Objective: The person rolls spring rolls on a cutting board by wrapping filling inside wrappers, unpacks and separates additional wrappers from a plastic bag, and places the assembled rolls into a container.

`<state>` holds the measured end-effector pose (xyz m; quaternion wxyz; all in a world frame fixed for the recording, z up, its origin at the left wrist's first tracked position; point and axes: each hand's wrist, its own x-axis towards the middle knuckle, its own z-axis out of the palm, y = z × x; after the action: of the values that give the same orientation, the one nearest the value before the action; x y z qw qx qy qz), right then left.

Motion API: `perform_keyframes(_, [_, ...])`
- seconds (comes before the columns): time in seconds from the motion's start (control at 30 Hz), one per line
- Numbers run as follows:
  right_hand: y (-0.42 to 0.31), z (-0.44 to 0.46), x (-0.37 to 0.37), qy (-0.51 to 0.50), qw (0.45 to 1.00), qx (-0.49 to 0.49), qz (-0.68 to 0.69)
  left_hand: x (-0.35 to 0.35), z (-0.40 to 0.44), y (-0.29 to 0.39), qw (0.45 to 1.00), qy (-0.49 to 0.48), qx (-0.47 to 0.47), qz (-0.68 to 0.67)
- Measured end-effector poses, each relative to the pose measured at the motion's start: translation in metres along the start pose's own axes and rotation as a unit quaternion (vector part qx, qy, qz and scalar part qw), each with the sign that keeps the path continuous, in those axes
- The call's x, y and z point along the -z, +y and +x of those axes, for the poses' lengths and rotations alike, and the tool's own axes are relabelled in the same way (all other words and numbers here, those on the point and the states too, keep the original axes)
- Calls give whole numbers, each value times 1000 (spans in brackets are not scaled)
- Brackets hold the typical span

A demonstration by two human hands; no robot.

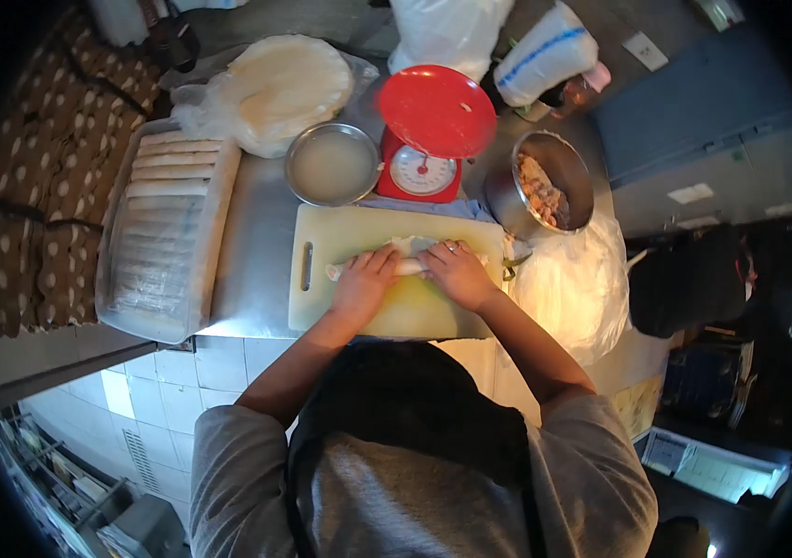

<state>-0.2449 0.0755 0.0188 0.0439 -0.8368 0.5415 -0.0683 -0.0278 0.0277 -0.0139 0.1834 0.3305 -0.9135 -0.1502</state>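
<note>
A pale rolled wrapper (408, 267) lies crosswise on the cream cutting board (322, 223). My left hand (365, 279) rests on its left part, fingers curved over it and pressed together. Over the right part lies my right hand (455, 272), a ring on one finger, its fingers bent onto the roll. Between the hands the middle of the roll shows, with a flap of thin wrapper behind it. The roll's left end sticks out past my left hand. Both palms hide the undersides of the fingers.
Behind the board stand a metal bowl of cloudy liquid (331, 166), a red scale (422, 172) and a pot of filling (519, 191). A plastic tray of rolls (219, 251) is left, round wrappers (284, 84) back left, a plastic bag (577, 288) right.
</note>
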Motion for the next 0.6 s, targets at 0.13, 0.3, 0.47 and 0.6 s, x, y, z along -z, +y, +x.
perform_keyframes(0.13, [-20, 63, 30, 103, 992, 13, 71, 1, -5, -1, 999, 30, -5, 24])
perform_keyframes(0.3, [-42, 157, 14, 56, 995, 17, 79, 10, -6, 1, 999, 2, -3, 53])
perform_keyframes(0.47, [-49, 164, 30, 12, 961, -100, 256, 1, -10, -4, 999, 14, 6, 41])
perform_keyframes(0.6, [-29, 100, 41, 175, 758, -151, 610, -4, -11, -4, 1000, 22, 11, 14])
